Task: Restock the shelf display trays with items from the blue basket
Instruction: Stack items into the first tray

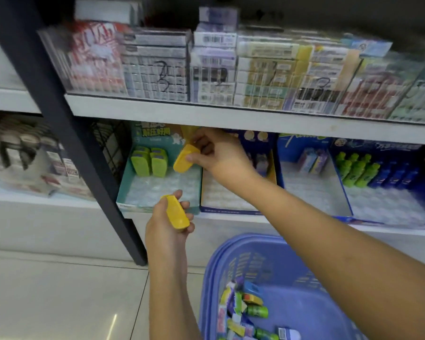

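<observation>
Head view, shelf restocking. The right hand [215, 153] reaches under the upper shelf [182, 114] and pinches the upper yellow case [183, 161] between thumb and curled fingers. This case is tilted and hangs over the back right part of the teal tray [123, 185], just beside the green cases [149, 161], which stand upright along the tray's back edge. Whether the case touches the tray floor cannot be told.

The left hand [166, 222] is held in front of the teal tray's front edge, with its fingers curled round the lower yellow case [177, 215], which lies lengthwise in the palm.

The teal tray sits at the left end of the lower shelf [390, 229], against a dark upright post [66, 123]. To its right, along the same shelf, stand further trays; the blue tray [346, 192] holds green bottles [356, 169] at its back edge.

The blue basket [231, 251] stands on the floor below the shelf's front edge, under the right forearm. Mixed small packets [245, 312] lie in its near left part.
</observation>
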Action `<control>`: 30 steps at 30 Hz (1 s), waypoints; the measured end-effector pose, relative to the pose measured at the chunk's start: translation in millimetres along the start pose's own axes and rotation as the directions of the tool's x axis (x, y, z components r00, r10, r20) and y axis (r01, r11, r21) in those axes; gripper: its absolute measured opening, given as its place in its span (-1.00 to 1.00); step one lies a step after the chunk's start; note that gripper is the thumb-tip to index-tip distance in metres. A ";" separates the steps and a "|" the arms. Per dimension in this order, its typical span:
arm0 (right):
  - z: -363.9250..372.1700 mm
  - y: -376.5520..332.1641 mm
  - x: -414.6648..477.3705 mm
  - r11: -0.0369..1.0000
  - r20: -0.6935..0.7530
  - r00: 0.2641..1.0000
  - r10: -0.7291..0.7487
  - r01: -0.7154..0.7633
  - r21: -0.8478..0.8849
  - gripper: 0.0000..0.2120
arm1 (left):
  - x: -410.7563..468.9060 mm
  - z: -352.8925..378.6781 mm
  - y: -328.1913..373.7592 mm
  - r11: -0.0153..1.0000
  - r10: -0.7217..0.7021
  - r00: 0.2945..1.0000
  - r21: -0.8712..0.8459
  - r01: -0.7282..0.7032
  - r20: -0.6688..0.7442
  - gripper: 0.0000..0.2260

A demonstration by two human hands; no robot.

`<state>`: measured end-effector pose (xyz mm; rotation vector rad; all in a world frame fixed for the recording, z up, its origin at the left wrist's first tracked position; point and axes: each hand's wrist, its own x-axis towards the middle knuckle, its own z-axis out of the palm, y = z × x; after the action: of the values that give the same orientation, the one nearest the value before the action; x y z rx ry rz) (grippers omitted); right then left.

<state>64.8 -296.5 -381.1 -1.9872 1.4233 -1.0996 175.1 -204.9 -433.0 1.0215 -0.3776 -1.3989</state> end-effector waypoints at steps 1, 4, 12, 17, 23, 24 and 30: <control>8.7 -0.4 6.7 0.998 0.024 0.999 -0.023 0.025 -0.060 -0.70 | 1.5 -1.0 1.1 1.000 0.006 1.000 0.024 -0.006 -0.007 -0.75; 25.3 4.6 25.0 0.963 0.105 0.993 -0.046 0.072 -0.259 -0.68 | 3.2 -4.9 1.0 0.989 0.060 0.998 0.141 -0.055 -0.031 -0.82; 43.0 15.7 42.2 0.906 0.182 0.983 -0.031 0.105 -0.410 -0.78 | 3.4 -11.2 6.6 0.999 0.021 0.999 0.046 -0.022 0.028 -0.80; 45.4 17.1 43.0 0.806 0.187 0.980 -0.074 0.169 -0.567 -0.76 | 4.3 -15.3 12.7 0.989 -0.047 0.996 -0.134 0.057 0.073 -0.67; 46.5 13.1 47.6 0.817 0.179 0.982 0.058 0.056 -0.574 -0.73 | 2.9 -20.4 22.8 0.932 -0.055 0.993 -0.351 0.089 0.103 -0.69; 45.3 9.7 49.8 0.792 0.222 0.972 0.074 0.078 -0.606 -0.71 | 1.1 -19.9 23.9 0.925 -0.050 0.993 -0.368 0.088 0.111 -0.71; 15.1 -17.9 3.7 0.894 0.289 0.957 0.013 0.118 -0.433 -0.55 | -9.1 -19.1 27.7 0.948 0.137 0.986 -0.302 -0.103 0.095 -0.74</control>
<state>87.7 -294.7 -375.3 -2.3941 1.5693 -0.4929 205.1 -193.6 -419.1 0.6641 -0.2979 -1.3591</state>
